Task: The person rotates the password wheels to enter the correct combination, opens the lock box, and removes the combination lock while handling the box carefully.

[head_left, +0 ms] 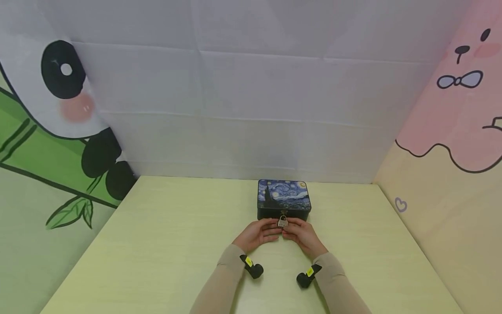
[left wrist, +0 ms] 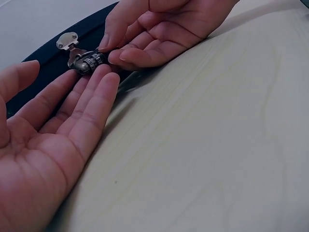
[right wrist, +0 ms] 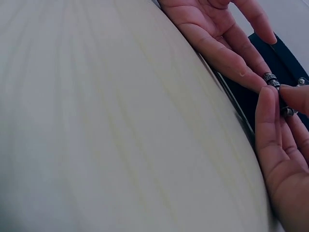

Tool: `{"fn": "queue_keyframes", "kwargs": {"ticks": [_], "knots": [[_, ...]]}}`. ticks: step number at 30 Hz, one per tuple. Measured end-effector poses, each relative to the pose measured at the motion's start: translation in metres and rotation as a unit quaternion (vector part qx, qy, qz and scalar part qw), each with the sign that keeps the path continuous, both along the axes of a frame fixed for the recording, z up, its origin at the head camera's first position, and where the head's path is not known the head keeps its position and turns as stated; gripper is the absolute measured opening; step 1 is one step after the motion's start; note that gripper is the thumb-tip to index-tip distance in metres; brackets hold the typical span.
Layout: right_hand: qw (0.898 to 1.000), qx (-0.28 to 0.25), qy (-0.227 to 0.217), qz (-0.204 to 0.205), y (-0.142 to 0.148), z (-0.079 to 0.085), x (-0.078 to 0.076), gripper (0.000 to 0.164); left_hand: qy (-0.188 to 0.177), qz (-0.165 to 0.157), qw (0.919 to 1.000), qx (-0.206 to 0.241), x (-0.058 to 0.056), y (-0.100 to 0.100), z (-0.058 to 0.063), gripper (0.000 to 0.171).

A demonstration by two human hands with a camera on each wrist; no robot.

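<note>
A small silver metal combination padlock (head_left: 282,223) hangs at the silver clasp (left wrist: 67,40) of a dark rectangular box (head_left: 269,213) with a blue swirling-sky lid (head_left: 288,194), on the pale yellow bench (head_left: 176,240). The left hand's (head_left: 260,234) grip is loose, extended fingers touching the padlock; the right hand's (head_left: 303,236) grip pinches it between thumb and fingers.

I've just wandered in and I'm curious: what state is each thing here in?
Box lid: closed.
Padlock: hanging at the box's front; whether locked, I cannot tell.
Clasp: padlock hooked on it.
Left hand: fingers extended, touching padlock.
Right hand: pinching padlock.
</note>
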State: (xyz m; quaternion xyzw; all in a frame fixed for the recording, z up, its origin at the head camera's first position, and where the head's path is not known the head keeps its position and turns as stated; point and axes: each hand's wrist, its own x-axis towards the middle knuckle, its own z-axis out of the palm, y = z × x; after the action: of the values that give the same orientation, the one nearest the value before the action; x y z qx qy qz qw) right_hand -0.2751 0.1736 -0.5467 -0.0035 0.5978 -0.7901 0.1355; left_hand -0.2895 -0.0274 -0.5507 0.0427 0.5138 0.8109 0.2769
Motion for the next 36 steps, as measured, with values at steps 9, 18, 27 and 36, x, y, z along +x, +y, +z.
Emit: {"fn": "queue_keyframes", "kwargs": {"ticks": [9,18,27,36], "knots": [[1.000,0.001,0.002,-0.007,-0.0009,-0.0007,-0.0018,0.042,0.003,-0.003,1.0000,0.005,-0.0034,-0.0004,-0.0051,0.047],[1.000,0.007,0.004,-0.012,-0.0004,-0.0036,-0.0037,0.039,0.003,-0.002,0.9999,0.012,-0.0064,0.0005,-0.0082,0.047],[0.999,-0.006,-0.032,-0.039,-0.0026,-0.0030,-0.0053,0.040,0.004,-0.001,0.9999,0.012,-0.0060,-0.0004,-0.0092,0.048],[0.999,-0.015,-0.025,-0.026,-0.0008,-0.0020,-0.0045,0.039,-0.002,0.001,0.9999,0.011,-0.0065,-0.0003,-0.0091,0.047]]}}
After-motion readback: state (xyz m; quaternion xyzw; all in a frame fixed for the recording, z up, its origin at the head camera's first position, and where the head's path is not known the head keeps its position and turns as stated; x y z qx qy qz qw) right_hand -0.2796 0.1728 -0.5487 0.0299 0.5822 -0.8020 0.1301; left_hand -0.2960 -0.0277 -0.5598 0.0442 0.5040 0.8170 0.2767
